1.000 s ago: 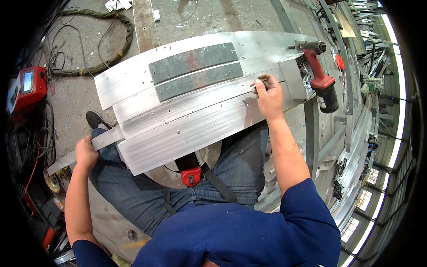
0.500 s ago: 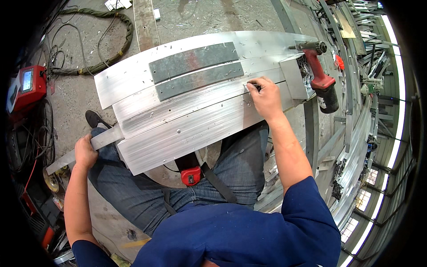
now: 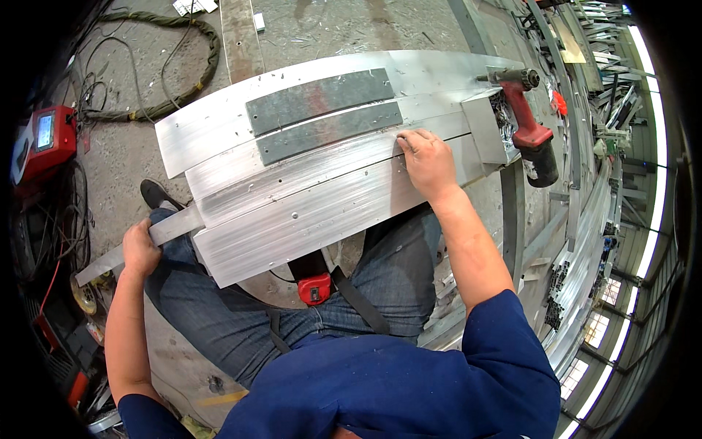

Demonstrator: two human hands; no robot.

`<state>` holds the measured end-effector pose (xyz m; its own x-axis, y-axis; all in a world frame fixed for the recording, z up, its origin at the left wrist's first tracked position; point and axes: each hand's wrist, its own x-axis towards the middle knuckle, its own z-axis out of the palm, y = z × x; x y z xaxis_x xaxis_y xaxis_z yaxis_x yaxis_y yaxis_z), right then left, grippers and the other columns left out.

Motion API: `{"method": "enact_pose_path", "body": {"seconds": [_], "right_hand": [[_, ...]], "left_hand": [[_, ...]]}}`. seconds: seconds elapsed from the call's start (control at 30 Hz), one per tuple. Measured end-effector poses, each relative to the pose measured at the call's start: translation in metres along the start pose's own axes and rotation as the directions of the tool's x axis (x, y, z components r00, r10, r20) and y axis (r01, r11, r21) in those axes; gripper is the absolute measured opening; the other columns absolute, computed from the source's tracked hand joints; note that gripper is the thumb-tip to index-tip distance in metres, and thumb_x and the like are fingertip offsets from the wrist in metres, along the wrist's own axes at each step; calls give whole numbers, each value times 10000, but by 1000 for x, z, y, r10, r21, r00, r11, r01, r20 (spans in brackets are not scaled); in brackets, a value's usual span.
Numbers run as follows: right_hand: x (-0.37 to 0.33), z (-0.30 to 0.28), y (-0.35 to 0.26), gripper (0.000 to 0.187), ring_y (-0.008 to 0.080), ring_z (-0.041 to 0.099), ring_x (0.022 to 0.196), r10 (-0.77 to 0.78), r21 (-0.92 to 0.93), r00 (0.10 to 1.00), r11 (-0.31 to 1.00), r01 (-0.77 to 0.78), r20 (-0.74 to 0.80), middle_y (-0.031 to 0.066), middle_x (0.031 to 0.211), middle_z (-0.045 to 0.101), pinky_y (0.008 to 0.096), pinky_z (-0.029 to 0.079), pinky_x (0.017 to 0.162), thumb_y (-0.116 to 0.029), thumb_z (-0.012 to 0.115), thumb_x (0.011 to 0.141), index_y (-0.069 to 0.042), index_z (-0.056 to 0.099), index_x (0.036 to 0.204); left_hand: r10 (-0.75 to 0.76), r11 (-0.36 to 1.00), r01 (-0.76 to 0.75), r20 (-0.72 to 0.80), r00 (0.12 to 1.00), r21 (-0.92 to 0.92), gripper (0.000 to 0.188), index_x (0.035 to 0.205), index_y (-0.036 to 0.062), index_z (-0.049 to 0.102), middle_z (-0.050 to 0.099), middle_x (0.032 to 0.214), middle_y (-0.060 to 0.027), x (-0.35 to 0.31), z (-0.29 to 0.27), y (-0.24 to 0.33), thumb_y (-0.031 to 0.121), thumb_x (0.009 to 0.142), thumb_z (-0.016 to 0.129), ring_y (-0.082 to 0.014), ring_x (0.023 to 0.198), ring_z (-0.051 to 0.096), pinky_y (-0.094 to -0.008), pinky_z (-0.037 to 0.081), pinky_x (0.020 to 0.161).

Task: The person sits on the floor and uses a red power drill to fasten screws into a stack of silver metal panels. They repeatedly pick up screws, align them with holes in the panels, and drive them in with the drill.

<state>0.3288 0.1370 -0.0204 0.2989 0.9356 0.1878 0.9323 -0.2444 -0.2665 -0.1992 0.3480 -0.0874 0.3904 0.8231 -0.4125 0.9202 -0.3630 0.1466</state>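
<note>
My left hand [image 3: 142,249] is wrapped round a flat aluminium bar [image 3: 175,225], whose upper end meets the left end of the silvery aluminium planks [image 3: 292,227] over my lap. My right hand [image 3: 430,162] is closed in a pinch low over the planks, close to the seam between two of them. What its fingertips hold, if anything, is hidden. Two dark grey metal strips [image 3: 322,100] with small holes lie on the planks, just up and left of that hand. Small screws or metal bits are scattered over the surface.
A red cordless drill [image 3: 532,136] rests at the planks' right end, beside an open metal box [image 3: 488,130] of small parts. A red tape measure [image 3: 314,290] sits at my waist. On the left are a red machine [image 3: 55,143] and a thick cable [image 3: 212,62]; metal profiles lie far right.
My right hand has shifted slightly left and down, and its fingers have turned further over the planks. A small metal piece seen at its fingertips is now out of sight. The left hand stays put.
</note>
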Motion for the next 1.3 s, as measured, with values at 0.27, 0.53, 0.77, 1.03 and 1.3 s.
{"method": "enact_pose_path", "body": {"seconds": [0.27,0.53,0.77,1.03,1.3], "right_hand": [[0,0,2,119,335,683,868,30,32,1000,999,-30,-5,140,930,726,416,549,758,-115,666,908,-41,724,982],[6,-27,22,171,291,694,727,369,223,923,896,-384,107,169,827,726,369,537,692,-149,721,894,-8,751,987],[7,-30,28,148,341,694,804,86,-124,994,989,-78,60,149,882,734,408,551,756,-134,737,848,-24,752,946],[-3,-6,24,154,88,625,708,472,535,872,707,-463,131,33,773,701,265,514,684,-123,718,909,23,717,957],[-11,8,21,103,32,569,689,434,575,900,729,-371,30,-26,804,665,214,471,615,-83,702,947,11,701,988]], "left_hand": [[-13,1000,13,-6,1000,0,260,898,-4,650,676,916,-266,-2,-2,3,-33,639,654,-471,962,636,-517,504,848],[0,1000,0,-14,1000,-15,253,887,0,645,673,913,-270,-2,1,0,-51,639,634,-481,951,630,-523,504,840],[-32,999,32,1,999,28,231,870,11,653,684,913,-248,0,2,-2,-26,642,667,-457,943,644,-512,512,846],[6,1000,-7,-20,1000,-20,235,867,12,659,683,905,-244,-1,-2,2,-8,633,681,-453,943,646,-510,517,843],[-11,1000,11,-14,1000,-18,245,863,7,653,680,909,-247,-1,1,-1,-10,620,679,-461,939,642,-511,513,830]]}}
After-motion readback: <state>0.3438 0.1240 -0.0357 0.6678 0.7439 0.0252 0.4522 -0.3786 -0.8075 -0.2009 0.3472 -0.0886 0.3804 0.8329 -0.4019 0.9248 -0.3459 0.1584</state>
